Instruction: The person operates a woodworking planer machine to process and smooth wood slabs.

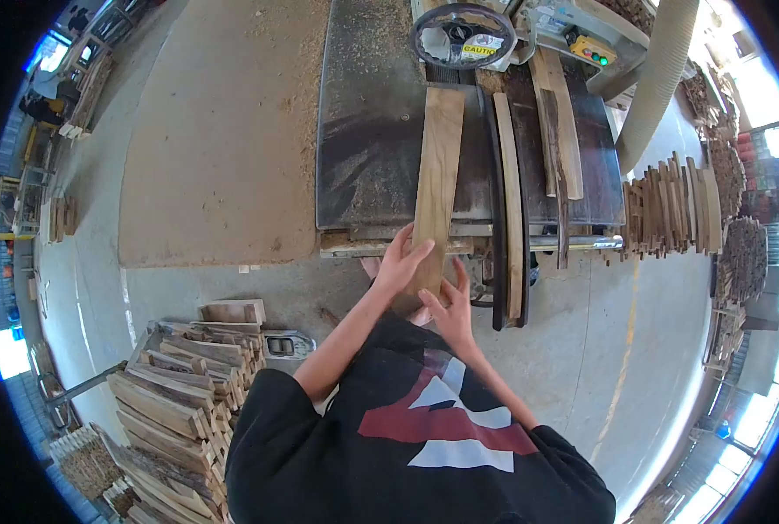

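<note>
A pale wooden board (442,153) lies lengthwise on the dark, dusty metal table (363,157) of a woodworking saw, its near end overhanging the front edge toward my body. My left hand (401,264) grips the board's left side just off that edge, thumb on top. Around the near end, my right hand (450,313) is closed, fingers on the right side and thumb over the face. To the right, a long narrow wooden strip (512,205) rests along a dark fence (498,201).
Over the far end sits a round black guard (463,37) with a caution label. More offcuts (566,122) lie right of the fence. A hose (660,83) hangs at the upper right. Stacked boards (180,393) stand at lower left, others (673,205) at right.
</note>
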### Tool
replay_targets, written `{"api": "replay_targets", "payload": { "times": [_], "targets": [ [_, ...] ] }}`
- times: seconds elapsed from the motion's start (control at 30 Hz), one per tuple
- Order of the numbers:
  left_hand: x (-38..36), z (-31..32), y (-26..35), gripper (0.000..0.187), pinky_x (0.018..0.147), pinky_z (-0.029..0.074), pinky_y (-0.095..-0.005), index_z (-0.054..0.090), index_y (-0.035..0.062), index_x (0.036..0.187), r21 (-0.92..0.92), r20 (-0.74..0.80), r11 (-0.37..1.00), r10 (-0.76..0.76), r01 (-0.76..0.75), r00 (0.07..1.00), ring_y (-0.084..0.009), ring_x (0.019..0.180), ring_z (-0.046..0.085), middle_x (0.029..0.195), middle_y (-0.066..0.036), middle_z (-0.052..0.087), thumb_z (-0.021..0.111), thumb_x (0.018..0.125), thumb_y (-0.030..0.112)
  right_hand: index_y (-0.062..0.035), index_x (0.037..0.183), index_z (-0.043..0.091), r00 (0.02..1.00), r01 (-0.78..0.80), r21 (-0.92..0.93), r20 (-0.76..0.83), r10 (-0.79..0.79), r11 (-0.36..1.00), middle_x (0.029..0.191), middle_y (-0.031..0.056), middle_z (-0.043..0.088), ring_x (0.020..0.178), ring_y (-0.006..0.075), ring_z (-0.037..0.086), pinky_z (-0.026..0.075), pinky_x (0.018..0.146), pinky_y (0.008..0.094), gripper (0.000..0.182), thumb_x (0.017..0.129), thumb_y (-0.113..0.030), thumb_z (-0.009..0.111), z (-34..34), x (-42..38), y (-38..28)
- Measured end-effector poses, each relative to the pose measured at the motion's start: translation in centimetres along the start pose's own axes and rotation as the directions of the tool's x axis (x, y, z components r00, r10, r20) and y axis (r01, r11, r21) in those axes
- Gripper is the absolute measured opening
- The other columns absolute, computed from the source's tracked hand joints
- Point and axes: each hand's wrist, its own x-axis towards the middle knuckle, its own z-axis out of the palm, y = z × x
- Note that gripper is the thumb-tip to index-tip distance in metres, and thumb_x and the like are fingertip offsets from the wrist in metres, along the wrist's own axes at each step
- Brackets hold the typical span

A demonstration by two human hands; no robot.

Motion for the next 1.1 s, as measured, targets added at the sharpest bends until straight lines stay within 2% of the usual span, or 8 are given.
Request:
{"api": "replay_targets", "payload": {
  "times": [0.13, 0.27, 0.4, 0.67, 0.77, 0.87, 0.97, 1.1],
  "targets": [
    [-0.1, 0.3, -1.8, 0.059, 0.1, 0.048, -0.0393, 0.045, 0.0051, 0.147, -0.401, 0.208, 0.818, -0.356, 0.412, 0.911, -0.0231, 0.118, 0.061, 0.126, -0.011, 0.063, 0.056, 0.103, 0.042, -0.0015, 0.114, 0.071, 0.987, 0.082, -0.053, -0.131, -0.088, 0.995, 0.156, 0.0254, 0.03, 0.138, 0.0461, 0.042, 0.042, 0.109, 0.0516, 0.04, 0.077, -0.014, 0.082, -1.3, 0.5, -3.5],
    [-1.3, 0.2, -0.9, 0.057, 0.102, 0.047, -0.0425, 0.046, 0.0055, 0.147, -0.676, 0.347, 0.569, -0.315, 0.468, 0.884, -0.025, 0.12, 0.059, 0.129, -0.011, 0.062, 0.048, 0.106, 0.046, -0.003, 0.117, 0.069, 0.908, 0.42, -0.22, 0.094, -0.409, 0.88, 0.152, 0.0274, 0.038, 0.14, 0.0462, 0.039, 0.037, 0.113, 0.051, 0.044, 0.077, -0.012, 0.082, -2.5, 0.8, -2.9],
    [-0.5, -0.6, -4.9, 0.068, 0.098, 0.05, -0.0341, 0.031, 0.0012, 0.154, -0.111, -0.126, 0.992, -0.07, 0.056, 0.99, -0.0219, 0.116, 0.059, 0.135, -0.013, 0.056, 0.065, 0.1, 0.025, -0.0039, 0.123, 0.065, 0.979, 0.156, -0.083, -0.121, -0.166, 0.984, 0.146, 0.0239, 0.045, 0.136, 0.0422, 0.044, 0.039, 0.111, 0.0487, 0.043, 0.084, -0.015, 0.078, -1.7, 0.3, -1.5],
    [-1.2, -1.7, -3.4, 0.087, 0.104, 0.046, -0.0341, 0.023, -0.0034, 0.157, 0.623, -0.107, 0.754, 0.345, -0.207, 0.933, -0.0224, 0.126, 0.055, 0.146, -0.017, 0.05, 0.074, 0.089, 0.014, 0.0016, 0.139, 0.053, 0.94, -0.309, 0.265, 0.233, 0.25, 0.913, 0.117, 0.0197, 0.069, 0.104, 0.032, 0.07, 0.054, 0.089, 0.0396, 0.06, 0.094, -0.036, 0.07, 0.0, 2.8, 5.9],
    [-1.1, -1.1, -3.9, 0.074, 0.097, 0.051, -0.0341, 0.034, -0.0031, 0.152, 0.229, -0.233, 0.97, 0.141, -0.086, 0.962, -0.0222, 0.116, 0.061, 0.133, -0.016, 0.06, 0.067, 0.098, 0.034, 0.0046, 0.141, 0.05, 0.824, -0.354, 0.215, 0.532, 0.195, 0.91, 0.123, 0.023, 0.066, 0.108, 0.0348, 0.068, 0.053, 0.092, 0.0422, 0.071, 0.093, -0.044, 0.069, 0.6, 2.8, 5.4],
    [-2.1, -1.1, -2.8, 0.08, 0.057, 0.054, -0.0275, 0.06, 0.0057, 0.106, -0.382, 0.016, 0.881, -0.295, 0.278, 0.955, -0.0159, 0.068, 0.064, 0.083, -0.007, 0.062, 0.03, 0.095, 0.079, 0.0032, 0.134, 0.055, 0.961, 0.108, 0.103, 0.243, -0.13, 0.989, 0.129, 0.0238, 0.059, 0.116, 0.0396, 0.062, 0.051, 0.096, 0.0443, 0.067, 0.085, -0.037, 0.079, -1.8, 1.4, -0.8],
    [-1.5, -1.2, -4.7, 0.074, 0.04, 0.043, -0.0227, 0.052, 0.0101, 0.076, -0.634, 0.272, 0.701, -0.19, 0.325, 0.943, -0.0132, 0.048, 0.053, 0.063, -0.003, 0.053, 0.032, 0.095, 0.079, -0.0009, 0.128, 0.059, 0.957, 0.283, 0.082, 0.049, -0.288, 0.956, 0.131, 0.0211, 0.056, 0.122, 0.0396, 0.057, 0.049, 0.1, 0.046, 0.065, 0.078, -0.033, 0.085, -1.4, 0.5, -1.9],
    [-2.1, 0.5, -1.6, 0.07, 0.043, 0.045, -0.0251, 0.051, 0.0095, 0.083, -0.628, 0.186, 0.694, -0.304, 0.351, 0.934, -0.0153, 0.049, 0.051, 0.063, -0.004, 0.051, 0.033, 0.097, 0.076, -0.0057, 0.131, 0.058, 0.94, 0.339, -0.017, -0.033, -0.34, 0.941, 0.138, 0.0207, 0.052, 0.123, 0.0414, 0.055, 0.047, 0.1, 0.0497, 0.065, 0.078, -0.032, 0.085, -3.0, 0.0, -3.4]
  ]
}}
